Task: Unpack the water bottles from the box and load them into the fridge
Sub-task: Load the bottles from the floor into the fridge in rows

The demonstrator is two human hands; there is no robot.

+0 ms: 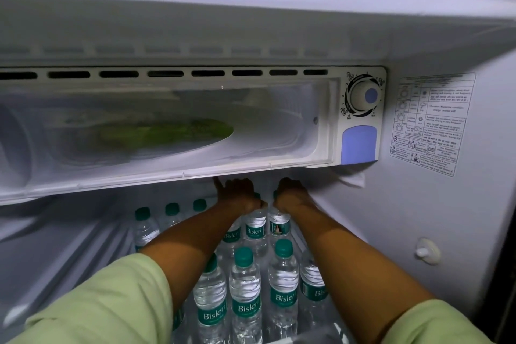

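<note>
Both arms reach deep into the fridge (435,36), under the lip of the clear chiller tray (167,176), because the back of the shelf is where the next row belongs: filling from the rear forward leaves the front free for later bottles. The left hand (237,193) sits on top of a bottle (255,227) in the back row, knuckles up and fingers curled down over its cap and neck. The right hand (291,194) does the same on the neighbouring bottle (279,225), just beside the first. Gripping by the neck suits the low gap under the tray, where a hand round the body would hardly fit.

The water bottles (245,288) stand upright in tight rows, green caps up and labels mostly facing out, packed against the right wall. That way they prop one another and the left of the shelf (64,254) stays open for more.

Much is hidden. The fingertips of both hands lie behind the knuckles and in the tray's shadow, so the grips look closed on the caps, but it is hard to be sure whether the bottles are held or merely steadied. The box is not in view. The forearms cover several bottles, so the count cannot be made. Something green (167,131) lies in the chiller tray, too blurred by the plastic to name. The thermostat dial (363,96) and the sticker (430,123) on the wall are legible only as shapes.
</note>
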